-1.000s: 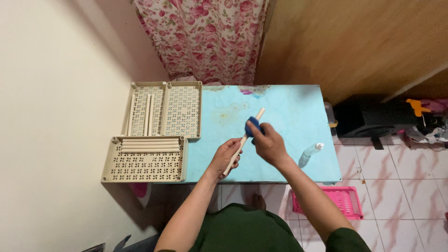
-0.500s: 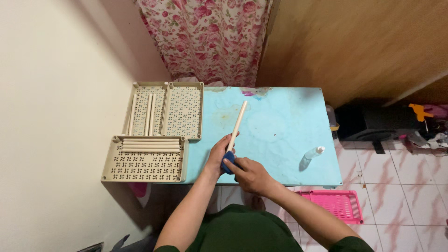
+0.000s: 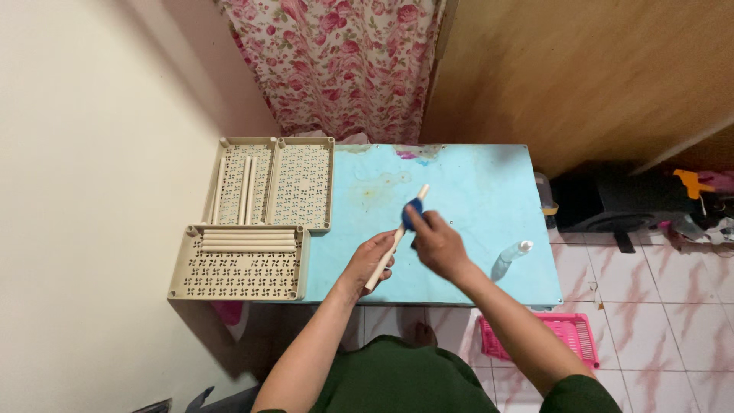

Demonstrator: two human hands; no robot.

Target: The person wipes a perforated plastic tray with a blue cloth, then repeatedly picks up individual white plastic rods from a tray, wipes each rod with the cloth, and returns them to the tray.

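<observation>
My left hand is curled around the lower end of a pale rod, fingers wrapped shut on it, and the rod's long axis runs from about seven o'clock at my palm up toward one o'clock, its free tip out over the light blue table. My right hand sits just to the three o'clock side of the rod, fingers pinched together on a small blue pad that is pressed against the rod's upper stretch, close below the tip. So the right hand is nearer the free end and the left is nearer the butt. From the pad, bare rod runs down toward seven o'clock as far as my left fingers, with only a short stub left toward one o'clock. Above the tip the tabletop is bare out to the far edge by the flowered curtain. At nine o'clock of my left hand lie the beige perforated trays, holding more pale rods; they are well apart from the one I hold. At four o'clock of my right hand a clear small bottle lies near the table's right edge, close to my forearm.
</observation>
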